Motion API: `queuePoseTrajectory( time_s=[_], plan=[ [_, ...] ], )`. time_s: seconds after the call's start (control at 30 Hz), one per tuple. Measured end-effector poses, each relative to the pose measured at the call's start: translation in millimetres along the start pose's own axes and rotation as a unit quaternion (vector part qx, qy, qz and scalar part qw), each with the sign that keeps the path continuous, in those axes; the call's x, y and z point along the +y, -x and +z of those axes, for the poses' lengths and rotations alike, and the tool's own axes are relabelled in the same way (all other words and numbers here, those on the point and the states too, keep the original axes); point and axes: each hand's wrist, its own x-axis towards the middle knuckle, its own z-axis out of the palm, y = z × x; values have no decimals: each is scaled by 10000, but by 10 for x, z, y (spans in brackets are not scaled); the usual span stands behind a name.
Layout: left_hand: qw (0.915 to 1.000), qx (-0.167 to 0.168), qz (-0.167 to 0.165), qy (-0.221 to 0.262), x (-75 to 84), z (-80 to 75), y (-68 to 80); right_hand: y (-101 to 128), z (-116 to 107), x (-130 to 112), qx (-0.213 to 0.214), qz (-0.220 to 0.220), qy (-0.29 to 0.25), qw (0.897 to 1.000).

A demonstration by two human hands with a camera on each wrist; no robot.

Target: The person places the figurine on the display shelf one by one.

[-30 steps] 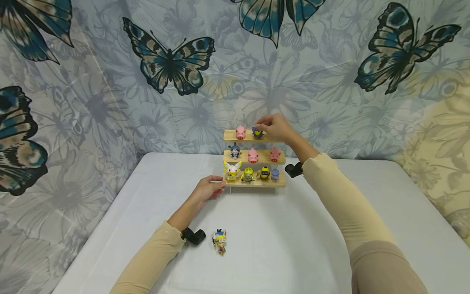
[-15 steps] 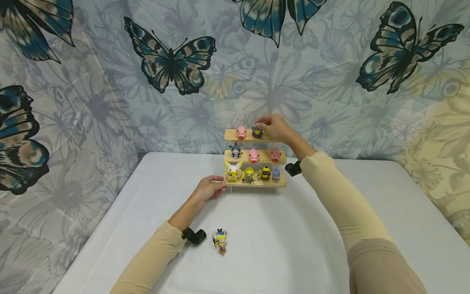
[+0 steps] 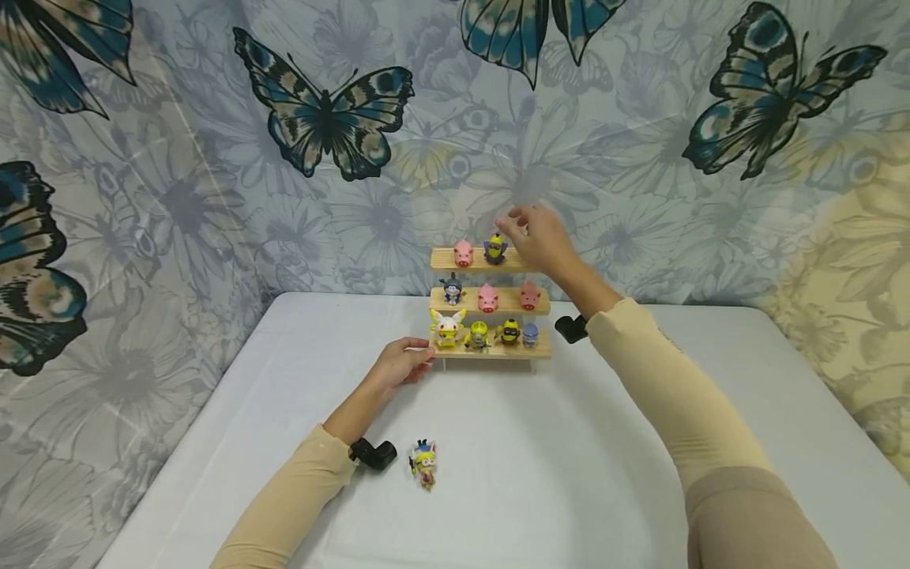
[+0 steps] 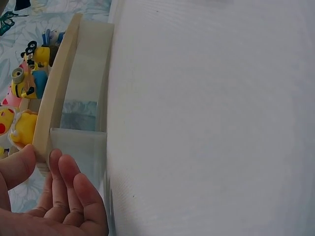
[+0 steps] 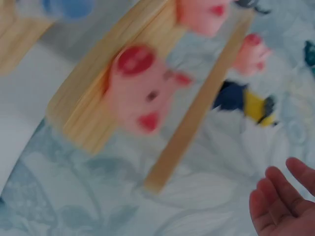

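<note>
At its lower left end, a three-tier wooden display stand (image 3: pixel 490 355) is pinched between the thumb and fingers of my left hand (image 3: pixel 398 366). In the left wrist view the thumb lies on the board's end with the fingers (image 4: pixel 88 196) beneath. My right hand (image 3: pixel 543 237) hovers just right of the top tier, apart from a yellow and dark-blue minion figure (image 3: pixel 495 250) standing upright there. Beside that figure sits a pink pig (image 3: pixel 464 253). The right wrist view shows the right hand's fingers (image 5: pixel 278 196) loosely spread, holding nothing.
Two pink pigs and a dark-haired figure (image 3: pixel 453 291) occupy the middle tier. On the lowest tier stand a white-and-yellow eared figure (image 3: pixel 447 329) and several small figures. Another minion figure (image 3: pixel 424 464) lies on the white table (image 3: pixel 498 490) in front. Butterfly-patterned cloth (image 3: pixel 384 229) hangs behind.
My right hand has let go of the minion figure on the top tier and lifted slightly up and right, uncovering its yellow head. The left hand keeps its hold on the stand.
</note>
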Motion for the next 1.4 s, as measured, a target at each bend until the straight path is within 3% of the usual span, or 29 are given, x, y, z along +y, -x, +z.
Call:
queuePoseTrajectory(
  time_s=[0.07, 0.17, 0.37, 0.73, 0.97, 1.4],
  plan=[
    [10000, -2, -35, 15, 3, -4, -2, 87, -11, -99, 391, -293, 78, 9988],
    [10000, 0, -32, 13, 14, -12, -4, 225, -17, -261, 651, -814, 10, 9946],
    [10000, -42, -18, 25, 16, -13, 0, 534, 45, -431, 591, -1651, -139, 9844],
    [9999, 20, -112, -73, 4, 10, -9, 1017, 246, -615, -268, -2724, 33, 9618],
    [10000, -3, -43, 29, -3, 4, -9, 1215, 418, -688, -1061, -2925, 127, 9503],
    [9998, -120, 15, 125, -8, -8, 20, 1440, 778, -710, -2075, -3312, 213, 9202]
  ],
)
